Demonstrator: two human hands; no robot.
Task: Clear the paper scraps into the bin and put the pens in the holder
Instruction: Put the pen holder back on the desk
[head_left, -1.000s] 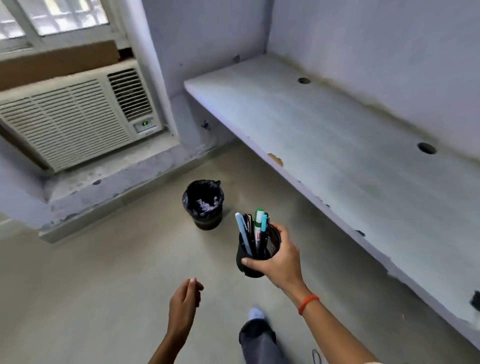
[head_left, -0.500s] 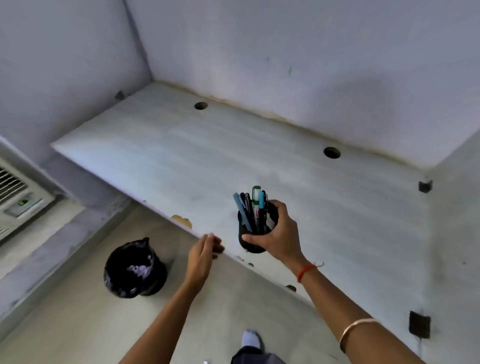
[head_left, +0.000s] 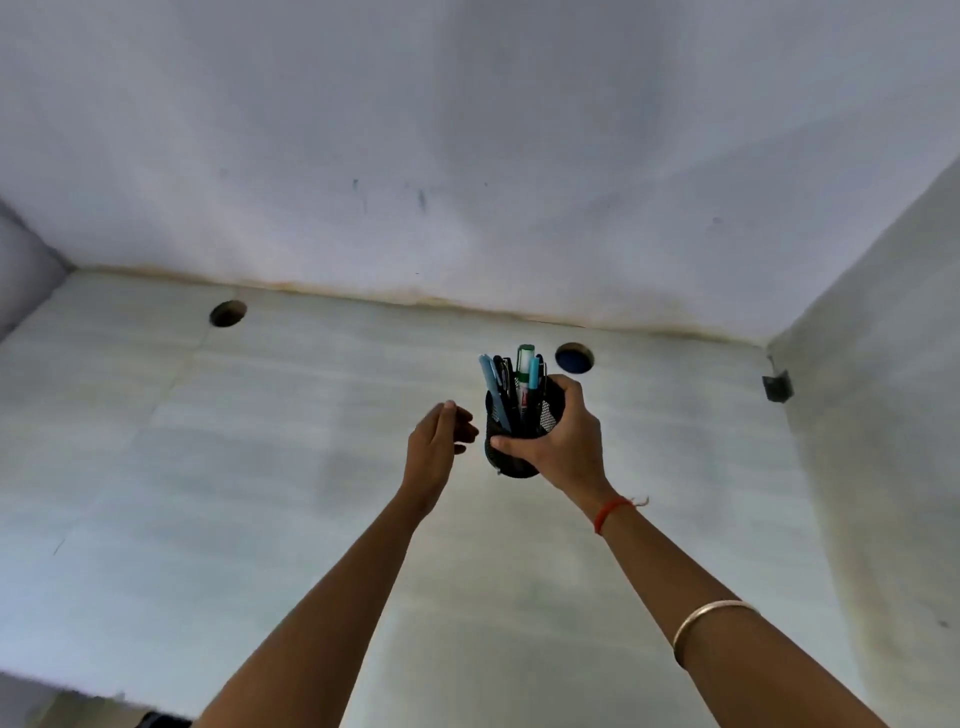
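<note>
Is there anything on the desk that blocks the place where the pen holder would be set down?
Nothing visible does. The right hand grips the pen holder over bare desk; a round hole lies behind it, and the left hand is beside it, not under.

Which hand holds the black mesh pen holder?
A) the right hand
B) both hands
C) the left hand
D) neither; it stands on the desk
A: the right hand grips the pen holder above the desk, while the left hand beside it holds nothing.
</note>
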